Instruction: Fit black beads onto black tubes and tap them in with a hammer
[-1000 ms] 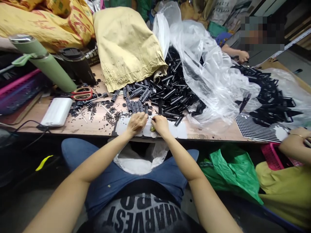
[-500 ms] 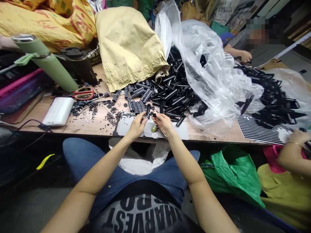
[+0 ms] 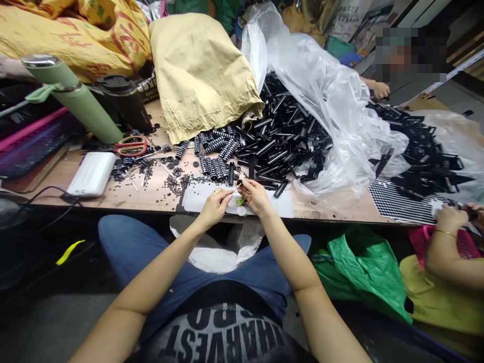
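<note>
My left hand (image 3: 215, 205) is closed, pinching a thin pale metal rod (image 3: 236, 188) that points toward my right hand. My right hand (image 3: 256, 195) is closed round a small black round piece (image 3: 239, 182) at its fingertips, where the rod's tip meets it. A yellow-green object (image 3: 241, 200) shows just below the right fingers; its kind is partly hidden. Beyond the hands a short black tube (image 3: 231, 174) stands at the edge of a white mat (image 3: 194, 195). Black ribbed rollers (image 3: 214, 166) lie in a heap behind it.
Black tubular parts (image 3: 272, 143) spill from a clear plastic bag (image 3: 333, 96). A tan sack (image 3: 200, 70) stands behind. To the left are red-handled scissors (image 3: 130, 145), a white box (image 3: 92, 174) and a green bottle (image 3: 83, 108). A co-worker's hand (image 3: 451, 219) is at the right.
My left hand has moved slightly down and left, drawing away from the black tube. The rod now points up at the right fingertips. The long shaft below my right hand no longer shows.
</note>
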A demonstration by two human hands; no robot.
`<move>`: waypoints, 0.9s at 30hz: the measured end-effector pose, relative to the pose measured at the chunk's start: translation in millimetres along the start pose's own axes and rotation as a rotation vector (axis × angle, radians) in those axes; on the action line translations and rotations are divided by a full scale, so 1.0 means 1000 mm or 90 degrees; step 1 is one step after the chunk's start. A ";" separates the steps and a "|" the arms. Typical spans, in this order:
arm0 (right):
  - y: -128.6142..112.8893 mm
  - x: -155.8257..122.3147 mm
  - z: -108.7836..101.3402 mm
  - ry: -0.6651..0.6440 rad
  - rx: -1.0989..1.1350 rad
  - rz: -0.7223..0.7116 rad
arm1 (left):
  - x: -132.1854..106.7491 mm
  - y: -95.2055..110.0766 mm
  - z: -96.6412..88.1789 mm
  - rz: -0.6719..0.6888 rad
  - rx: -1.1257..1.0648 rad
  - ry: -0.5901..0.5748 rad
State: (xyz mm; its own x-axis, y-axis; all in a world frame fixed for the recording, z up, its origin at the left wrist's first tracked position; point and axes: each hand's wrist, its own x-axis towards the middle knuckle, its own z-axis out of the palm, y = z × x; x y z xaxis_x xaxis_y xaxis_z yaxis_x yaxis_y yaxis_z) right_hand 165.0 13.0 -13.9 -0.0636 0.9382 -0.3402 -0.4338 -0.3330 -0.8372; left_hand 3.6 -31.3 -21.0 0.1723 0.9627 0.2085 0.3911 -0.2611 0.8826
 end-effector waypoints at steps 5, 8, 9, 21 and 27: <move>0.002 -0.001 -0.001 -0.014 -0.042 -0.055 | -0.004 0.000 0.000 -0.010 -0.005 -0.005; 0.003 -0.002 -0.002 -0.013 -0.029 -0.052 | -0.005 0.001 -0.001 -0.006 -0.012 0.002; 0.003 -0.002 -0.002 -0.019 -0.029 -0.049 | -0.005 0.001 -0.001 -0.006 -0.015 0.004; 0.005 -0.002 0.000 -0.014 -0.028 -0.041 | -0.009 -0.005 -0.001 -0.003 -0.069 0.013; 0.011 -0.006 -0.008 -0.053 -0.192 -0.147 | -0.010 -0.013 0.002 -0.047 -0.127 0.023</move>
State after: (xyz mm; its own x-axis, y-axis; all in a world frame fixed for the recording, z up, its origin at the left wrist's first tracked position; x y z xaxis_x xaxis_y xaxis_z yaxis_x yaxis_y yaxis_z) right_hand 167.8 3.2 -24.1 -0.0731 0.9921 -0.1020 -0.1630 -0.1128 -0.9802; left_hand -1.7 -37.9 -35.1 0.1163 0.9816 0.1512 0.2138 -0.1734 0.9614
